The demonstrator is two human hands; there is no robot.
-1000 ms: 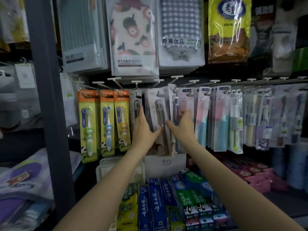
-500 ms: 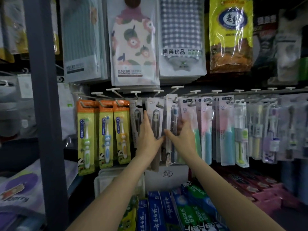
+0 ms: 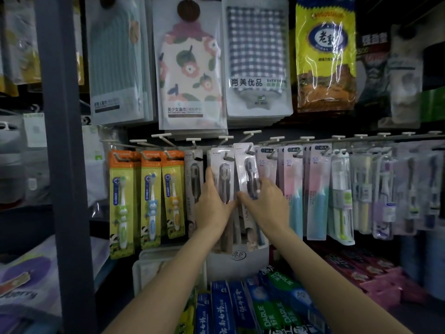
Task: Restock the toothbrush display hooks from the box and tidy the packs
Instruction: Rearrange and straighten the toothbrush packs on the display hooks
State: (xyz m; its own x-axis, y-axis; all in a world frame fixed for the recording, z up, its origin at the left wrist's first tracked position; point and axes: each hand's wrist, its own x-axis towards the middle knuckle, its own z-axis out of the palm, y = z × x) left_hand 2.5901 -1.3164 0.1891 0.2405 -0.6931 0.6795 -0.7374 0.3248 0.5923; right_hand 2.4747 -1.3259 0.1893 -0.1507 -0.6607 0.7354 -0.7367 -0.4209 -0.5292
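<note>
Two grey toothbrush packs with dark brushes hang side by side on the display hooks [image 3: 250, 133]. My left hand [image 3: 212, 203] grips the left grey pack [image 3: 221, 174], thumb on its left edge. My right hand [image 3: 267, 203] holds the right grey pack [image 3: 248, 169], which tilts slightly with its top leaning left. Another grey pack [image 3: 193, 179] hangs just left of my hands. A white box [image 3: 238, 259] stands below the hooks, behind my wrists; its inside is hidden.
Orange-and-yellow children's toothbrush packs [image 3: 147, 201] hang at left, pink-and-teal packs [image 3: 315, 194] and clear packs [image 3: 342, 196] at right. Towel bags [image 3: 190, 68] hang above. Toothpaste boxes [image 3: 272, 300] lie below. A dark shelf post [image 3: 65, 141] stands at left.
Both hands have stayed on the two grey packs. The right pack's top has risen and tilted. The camera has tilted up a little, so the shelf sits lower in view.
</note>
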